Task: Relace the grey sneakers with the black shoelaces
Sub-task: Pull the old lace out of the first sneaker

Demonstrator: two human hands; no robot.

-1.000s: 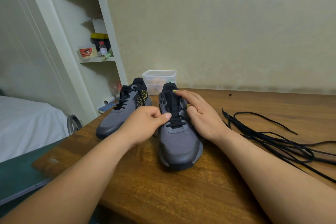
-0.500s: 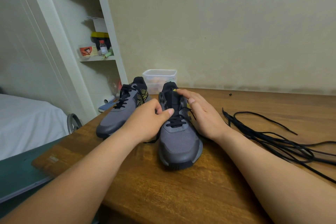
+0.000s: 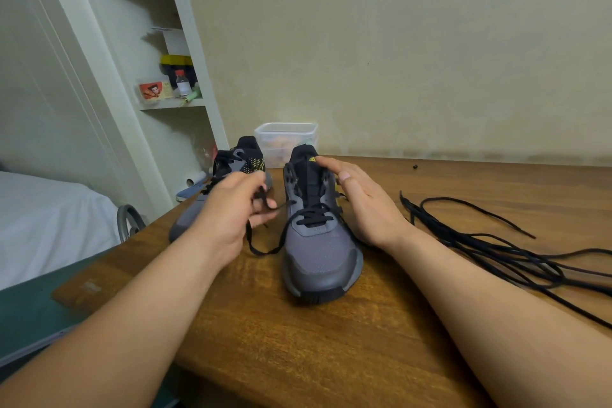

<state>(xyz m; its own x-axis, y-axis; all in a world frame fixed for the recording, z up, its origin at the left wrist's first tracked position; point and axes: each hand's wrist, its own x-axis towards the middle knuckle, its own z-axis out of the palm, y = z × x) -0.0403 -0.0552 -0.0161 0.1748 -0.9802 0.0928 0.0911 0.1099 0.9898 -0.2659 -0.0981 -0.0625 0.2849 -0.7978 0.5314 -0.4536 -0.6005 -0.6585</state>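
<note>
Lace work on the near sneaker (image 3: 319, 255), which is stood toe-forward in the middle of the tabletop (image 3: 331, 341). The far sneaker (image 3: 243, 161) is just beside it on the left, already laced and half hidden behind the left hand (image 3: 231, 212).

The black lace (image 3: 265, 250) is pinched in the left grip, thumb pressed against fingertips near the free end. From there it droops in a slack loop to the tabletop and back up to the lowest eyelets. The right grip is spread: the right hand (image 3: 364, 205) is laid flat along the shoe's right side with fingers straight, nothing held.

Only the bottom rows look threaded and the upper eyelets are bare, so plenty is probably left to do. Tips for this bit:
- the lace is best pinched close to the tip so it can be aimed
- slack should be taken up in line with the eyelet, not yanked sideways
- the shoe should be pinned down by the flat hand so it isn't dragged
- the lace looks flat, so twists should be smoothed out at each crossing

Materials: the upper looks like soft grey mesh, with a smoother moulded toe bumper and a dark sole. The tongue is black and padded-looking, with a small yellow logo. The spare laces (image 3: 496, 252) are thin, floppy and tangled on the right, likely to snag if one is pulled. The tabletop is glossy grained wood, probably a bit slippery. A cloudy plastic tub (image 3: 286, 136) sits behind the shoes.
</note>
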